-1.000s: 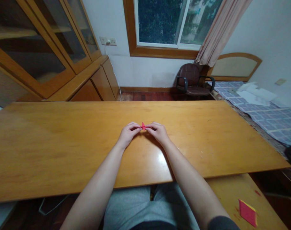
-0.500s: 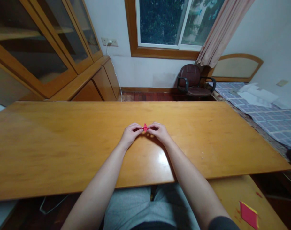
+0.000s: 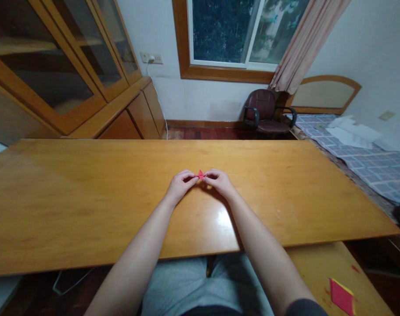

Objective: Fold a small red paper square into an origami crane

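Observation:
A small red folded paper piece [image 3: 200, 175], with a pointed tip standing up in its middle, is held between my two hands just over the wooden table [image 3: 88, 202]. On its left side, my left hand [image 3: 181, 183] pinches one end between thumb and fingers. The opposite end is pinched the same way by my right hand [image 3: 219, 181]. My fingertips cover both ends of the paper, so only its centre shows clearly.
At lower right, a red and yellow packet [image 3: 342, 296] lies on a lower wooden surface [image 3: 313, 263]. Beyond the table stand a brown armchair [image 3: 265, 112] and a bed [image 3: 367, 153]. A glass-door cabinet [image 3: 97, 101] lines the left wall.
Both hands keep their pinch on the red paper, which sits almost exactly where it was. The whole view has shifted very slightly.

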Tool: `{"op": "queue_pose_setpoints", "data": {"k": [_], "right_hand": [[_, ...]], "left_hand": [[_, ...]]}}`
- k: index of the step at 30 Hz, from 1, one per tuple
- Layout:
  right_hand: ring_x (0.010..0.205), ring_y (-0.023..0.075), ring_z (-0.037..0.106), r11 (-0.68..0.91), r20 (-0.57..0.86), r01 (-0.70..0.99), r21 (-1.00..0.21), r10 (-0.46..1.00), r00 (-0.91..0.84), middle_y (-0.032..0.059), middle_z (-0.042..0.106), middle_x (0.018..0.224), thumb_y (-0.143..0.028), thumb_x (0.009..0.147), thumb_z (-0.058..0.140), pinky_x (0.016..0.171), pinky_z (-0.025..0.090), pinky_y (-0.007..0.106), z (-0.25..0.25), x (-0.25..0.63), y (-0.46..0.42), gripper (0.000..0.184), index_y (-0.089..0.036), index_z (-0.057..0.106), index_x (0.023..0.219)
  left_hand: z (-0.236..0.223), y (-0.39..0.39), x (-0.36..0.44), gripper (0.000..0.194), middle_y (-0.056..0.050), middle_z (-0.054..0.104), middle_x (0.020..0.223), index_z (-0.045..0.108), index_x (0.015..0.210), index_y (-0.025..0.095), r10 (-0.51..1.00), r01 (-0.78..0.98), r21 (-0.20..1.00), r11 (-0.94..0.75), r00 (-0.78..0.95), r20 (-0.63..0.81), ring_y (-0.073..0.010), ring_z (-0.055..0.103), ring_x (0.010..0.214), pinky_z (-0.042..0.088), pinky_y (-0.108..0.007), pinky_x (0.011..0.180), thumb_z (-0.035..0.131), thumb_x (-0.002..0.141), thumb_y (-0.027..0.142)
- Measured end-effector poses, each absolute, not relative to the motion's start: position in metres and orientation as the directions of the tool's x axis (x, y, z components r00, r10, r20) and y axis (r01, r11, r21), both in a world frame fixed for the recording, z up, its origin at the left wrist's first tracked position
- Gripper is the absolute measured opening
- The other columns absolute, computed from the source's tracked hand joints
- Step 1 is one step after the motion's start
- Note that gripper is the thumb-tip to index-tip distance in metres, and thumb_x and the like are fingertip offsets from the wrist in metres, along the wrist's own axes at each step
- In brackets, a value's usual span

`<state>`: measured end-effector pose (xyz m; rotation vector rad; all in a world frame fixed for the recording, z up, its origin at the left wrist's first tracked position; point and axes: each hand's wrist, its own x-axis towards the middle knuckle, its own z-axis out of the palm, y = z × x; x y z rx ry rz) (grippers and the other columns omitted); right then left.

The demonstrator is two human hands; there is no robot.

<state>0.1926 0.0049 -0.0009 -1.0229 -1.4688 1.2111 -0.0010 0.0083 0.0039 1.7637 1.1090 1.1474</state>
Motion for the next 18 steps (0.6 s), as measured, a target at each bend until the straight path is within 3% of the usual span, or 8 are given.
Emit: {"op": "queue_pose_setpoints", "data": {"k": [9, 13, 18], "right_hand": [[0.058, 0.0112, 0.056, 0.159, 0.141, 0.07, -0.985, 0.968, -0.207, 0.0007, 0.063, 0.07, -0.036, 0.073, 0.072, 0.051, 0.043, 0.021, -0.0022, 0.1916, 0.007, 0.02, -0.016, 0.074, 0.079], [0.062, 0.0113, 0.056, 0.182, 0.17, 0.068, -0.981, 0.972, -0.16, 0.0002, 0.063, 0.07, -0.032, 0.072, 0.071, 0.058, 0.043, 0.022, -0.0011, 0.1936, 0.0073, 0.016, -0.016, 0.073, 0.076], [0.055, 0.0109, 0.051, 0.079, 0.085, -0.051, -0.996, 0.988, -0.125, -0.0011, 0.061, 0.064, -0.039, 0.072, 0.072, 0.056, 0.041, 0.023, 0.0026, 0.1992, 0.0081, 0.024, -0.016, 0.071, 0.077]], "left_hand": [[0.0007, 0.0096, -0.0005, 0.022, -0.003, 0.064, 0.076, 0.071, 0.071, 0.019, 0.919, 0.292, 0.877, -0.383, 0.222, 0.327, -0.0167, 0.059, 0.073, 0.046, -0.028, 0.07, 0.069, 0.079, 0.04], [0.0023, 0.0082, 0.0, 0.021, -0.003, 0.065, 0.078, 0.073, 0.075, 0.019, 0.917, 0.292, 0.876, -0.382, 0.237, 0.321, -0.0168, 0.06, 0.074, 0.046, -0.028, 0.072, 0.068, 0.08, 0.039], [0.0058, 0.0066, -0.0007, 0.017, -0.003, 0.065, 0.078, 0.073, 0.078, 0.02, 0.918, 0.315, 0.868, -0.385, 0.231, 0.323, -0.0168, 0.06, 0.076, 0.046, -0.028, 0.073, 0.067, 0.082, 0.036]]}}
